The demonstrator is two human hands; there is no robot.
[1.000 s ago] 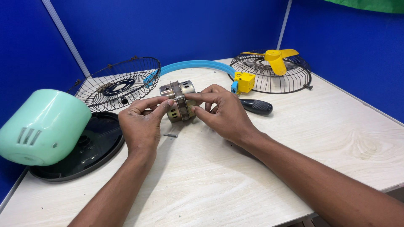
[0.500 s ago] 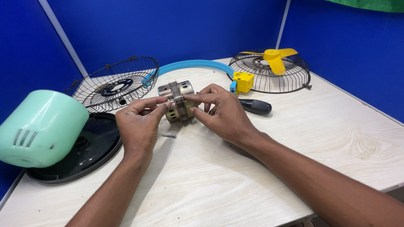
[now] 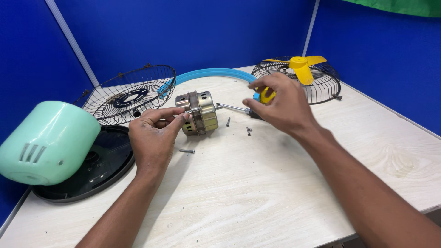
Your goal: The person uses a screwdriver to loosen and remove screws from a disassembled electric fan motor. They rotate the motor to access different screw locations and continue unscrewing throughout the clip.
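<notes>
A metal fan motor [image 3: 200, 113] stands on the pale wooden table [image 3: 257, 193]. My left hand [image 3: 154, 138] touches its left side and pinches a thin screw at its edge. My right hand [image 3: 281, 106] grips a screwdriver [image 3: 241, 110] by its yellow and dark handle; the shaft tip meets the motor's right side. Three loose screws [image 3: 248, 131] lie on the table around the motor.
A mint-green motor housing [image 3: 46, 143] rests on a black round base [image 3: 92, 170] at the left. One black wire fan guard [image 3: 131, 93] lies behind the motor, with a curved blue ring [image 3: 216, 73]. A second guard carries a yellow fan blade [image 3: 301, 66] at the back right. Blue partition walls enclose the table.
My right hand left the motor, took the screwdriver from the table and brought its tip to the motor's right side. My left hand stayed on the motor's left.
</notes>
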